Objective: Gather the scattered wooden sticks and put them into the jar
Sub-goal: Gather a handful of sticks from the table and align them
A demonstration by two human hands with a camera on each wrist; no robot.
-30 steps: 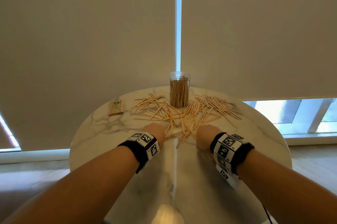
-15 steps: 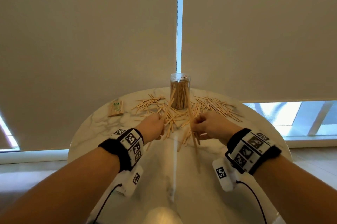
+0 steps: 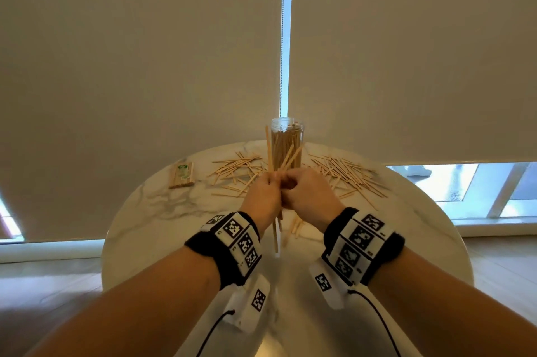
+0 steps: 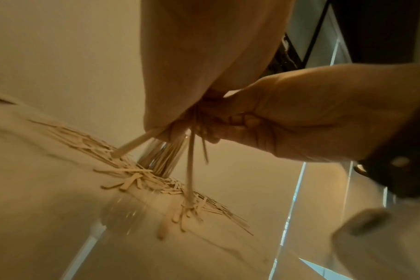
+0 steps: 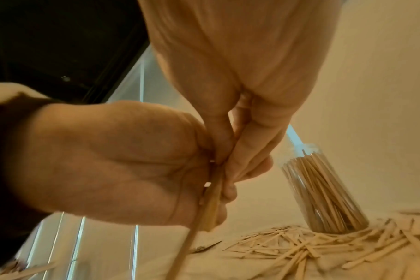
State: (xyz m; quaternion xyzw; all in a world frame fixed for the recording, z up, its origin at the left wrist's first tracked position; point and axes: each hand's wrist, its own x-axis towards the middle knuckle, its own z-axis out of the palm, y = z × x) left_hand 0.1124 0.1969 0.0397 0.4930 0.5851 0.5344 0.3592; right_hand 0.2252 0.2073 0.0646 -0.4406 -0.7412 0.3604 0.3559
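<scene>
A clear jar (image 3: 287,144) holding many wooden sticks stands at the far middle of the round marble table (image 3: 151,211). Loose sticks lie scattered left (image 3: 235,167) and right (image 3: 345,173) of it. Both hands are raised together just in front of the jar. My left hand (image 3: 266,191) and right hand (image 3: 302,194) grip one shared bundle of sticks (image 3: 277,159); its ends poke up past the jar and hang down toward the table. In the right wrist view the jar (image 5: 324,189) stands just beyond the bundle (image 5: 211,202), which both hands pinch. In the left wrist view the bundle (image 4: 191,161) hangs down.
A small packet of sticks with a green label (image 3: 182,175) lies at the table's far left. A few loose sticks (image 3: 296,227) lie under the hands. Roller blinds hang close behind the table; the floor drops away past its edges.
Both hands have lifted off the table and come together, moving forward toward the jar, with a bundle of sticks picked up between them.
</scene>
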